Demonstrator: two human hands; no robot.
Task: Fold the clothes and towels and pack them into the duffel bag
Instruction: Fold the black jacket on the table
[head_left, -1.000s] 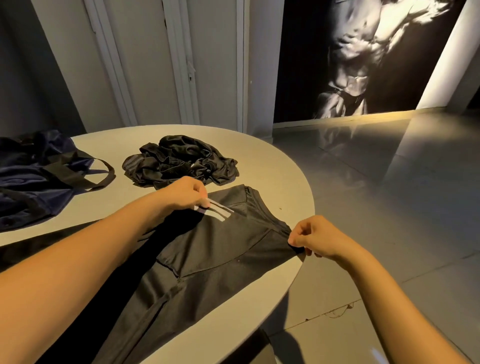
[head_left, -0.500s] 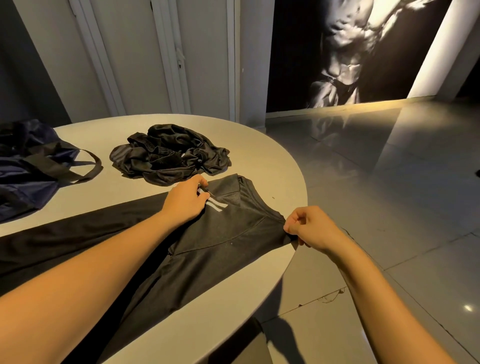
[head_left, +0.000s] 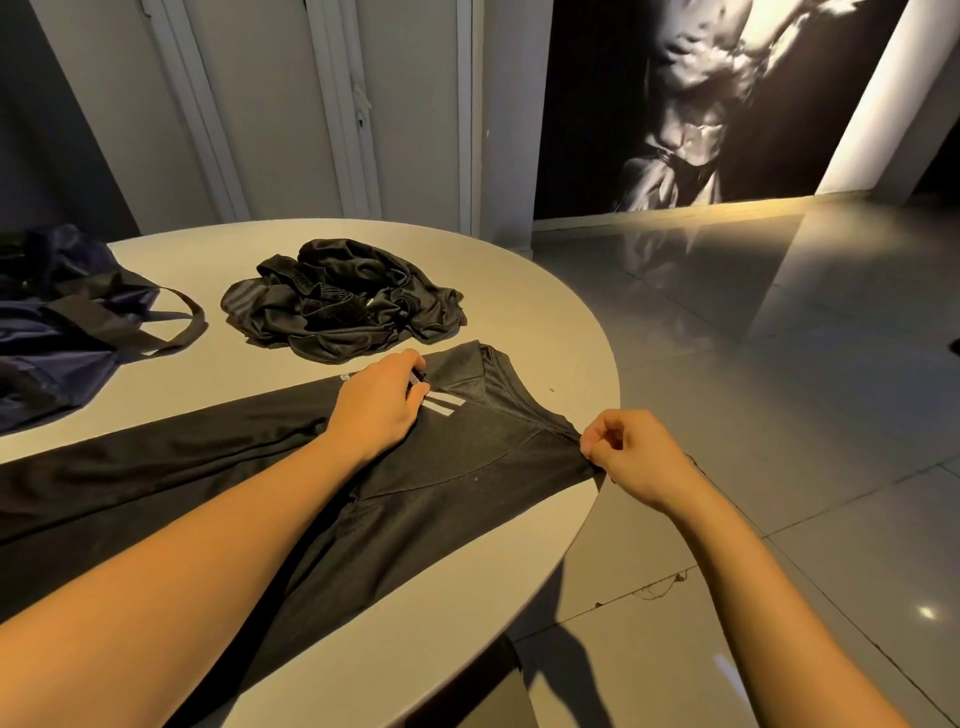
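Black track pants with white stripes lie stretched flat across the white round table, waistband toward the right rim. My left hand pinches the waistband's far corner beside the stripes. My right hand pinches the near corner of the waistband right at the table's edge. A crumpled black garment sits in a heap just behind the pants. The navy duffel bag with black straps lies slumped at the table's far left, partly cut off by the frame.
Glossy grey floor tiles spread to the right of the table, which ends close to my right hand. White panelled doors and a large dark poster stand behind.
Both hands keep their pinch on the waistband. The pants now lie flatter and more stretched out, with the far leg visible along the table to the left.
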